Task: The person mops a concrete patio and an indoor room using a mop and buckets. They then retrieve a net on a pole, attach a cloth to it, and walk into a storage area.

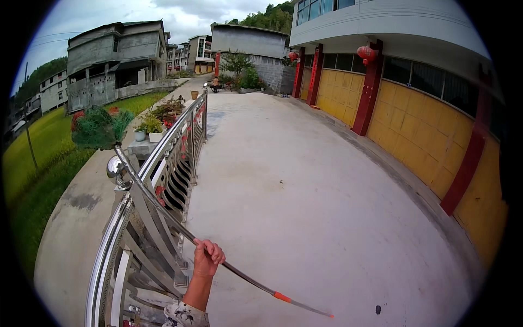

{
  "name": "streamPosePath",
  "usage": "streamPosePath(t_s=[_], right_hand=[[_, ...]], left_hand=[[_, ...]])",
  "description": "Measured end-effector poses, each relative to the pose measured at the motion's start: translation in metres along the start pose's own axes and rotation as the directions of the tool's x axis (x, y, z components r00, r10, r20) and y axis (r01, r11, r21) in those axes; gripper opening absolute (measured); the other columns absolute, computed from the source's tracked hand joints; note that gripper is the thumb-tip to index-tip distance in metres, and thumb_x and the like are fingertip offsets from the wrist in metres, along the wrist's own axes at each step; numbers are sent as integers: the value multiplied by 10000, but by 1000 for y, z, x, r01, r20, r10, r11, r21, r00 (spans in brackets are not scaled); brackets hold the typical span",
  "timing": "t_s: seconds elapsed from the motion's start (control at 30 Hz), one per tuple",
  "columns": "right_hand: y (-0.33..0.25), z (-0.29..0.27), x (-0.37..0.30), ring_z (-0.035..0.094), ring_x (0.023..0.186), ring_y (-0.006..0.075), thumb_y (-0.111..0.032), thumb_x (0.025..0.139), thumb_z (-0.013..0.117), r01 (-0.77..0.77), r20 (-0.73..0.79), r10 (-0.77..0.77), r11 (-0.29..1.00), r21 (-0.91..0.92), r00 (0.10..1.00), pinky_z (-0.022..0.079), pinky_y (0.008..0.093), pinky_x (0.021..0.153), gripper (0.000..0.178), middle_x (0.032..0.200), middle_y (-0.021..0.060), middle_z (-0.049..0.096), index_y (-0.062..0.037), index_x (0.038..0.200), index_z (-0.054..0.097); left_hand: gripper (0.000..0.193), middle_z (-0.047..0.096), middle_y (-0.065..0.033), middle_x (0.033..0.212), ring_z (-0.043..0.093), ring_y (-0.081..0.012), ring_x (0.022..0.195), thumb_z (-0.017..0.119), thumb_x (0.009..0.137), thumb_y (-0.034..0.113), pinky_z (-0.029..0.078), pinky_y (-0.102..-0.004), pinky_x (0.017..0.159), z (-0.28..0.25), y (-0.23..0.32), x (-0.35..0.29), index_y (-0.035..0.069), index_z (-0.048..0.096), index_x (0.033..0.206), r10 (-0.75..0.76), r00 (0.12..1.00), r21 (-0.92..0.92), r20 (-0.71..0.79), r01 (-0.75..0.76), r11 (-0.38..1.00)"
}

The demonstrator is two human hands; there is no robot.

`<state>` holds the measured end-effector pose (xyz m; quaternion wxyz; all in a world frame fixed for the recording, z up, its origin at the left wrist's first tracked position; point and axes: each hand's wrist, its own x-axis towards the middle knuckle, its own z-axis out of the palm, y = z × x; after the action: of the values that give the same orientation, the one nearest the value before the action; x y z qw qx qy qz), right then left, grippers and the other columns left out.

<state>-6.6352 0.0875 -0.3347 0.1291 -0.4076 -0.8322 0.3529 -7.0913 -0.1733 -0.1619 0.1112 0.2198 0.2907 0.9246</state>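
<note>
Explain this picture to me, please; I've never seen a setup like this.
No machine here: a person works bare-handed, filmed by a fisheye camera worn on the head, looking down, so straight edges bend. The left hand, below which shows a patterned sleeve, grips a long pole; the right hand is out of view. The pole has an orange band toward its lower end and a bushy green head at the other. Beside it stands a metal railing. On the pale pavement is a small dark spot.

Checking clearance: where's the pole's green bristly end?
In the head view, the green bristly end is at upper left, just above the silver ball on the railing.
</note>
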Motion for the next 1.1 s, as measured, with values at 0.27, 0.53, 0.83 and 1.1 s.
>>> streamPosePath(t_s=[0.27,0.53,0.83,1.1], right_hand=[[-148,-55,35,450,1089,349,-214,786,632,474,-230,-501,865,-164,834,351,421,933,471,1158,201,502,-23,1190,484],[-93,-78,-28,538,616,148,-220,913,465,73,85,-146,820,568,986,441,260,558,269,711,95,582,11,1015,558],[-8,-179,-125,378,522,78,-377,939,362,-452,398,227,583,675,889,343,231,497,383,605,-34,438,-64,867,571],[49,-213,-154,404,559,70,-332,905,474,-284,78,363,560,778,929,345,226,509,300,622,-31,457,-50,862,567]], left_hand=[[577,345,29,487,308,-91,413,356,816,654,287,-238,418,113,-65,-20,117,389,608,-53,652,-338,756,459,822],[585,338,13,468,311,-111,414,309,840,639,319,-253,443,215,-169,-117,111,393,602,-267,546,-328,794,754,569],[608,545,-84,708,528,-207,653,227,914,535,440,-338,662,319,-254,-208,31,557,834,-682,440,-22,584,849,528],[426,573,-104,706,570,-223,639,363,935,396,478,-342,609,385,-359,-252,5,526,902,-828,353,134,435,884,448]])
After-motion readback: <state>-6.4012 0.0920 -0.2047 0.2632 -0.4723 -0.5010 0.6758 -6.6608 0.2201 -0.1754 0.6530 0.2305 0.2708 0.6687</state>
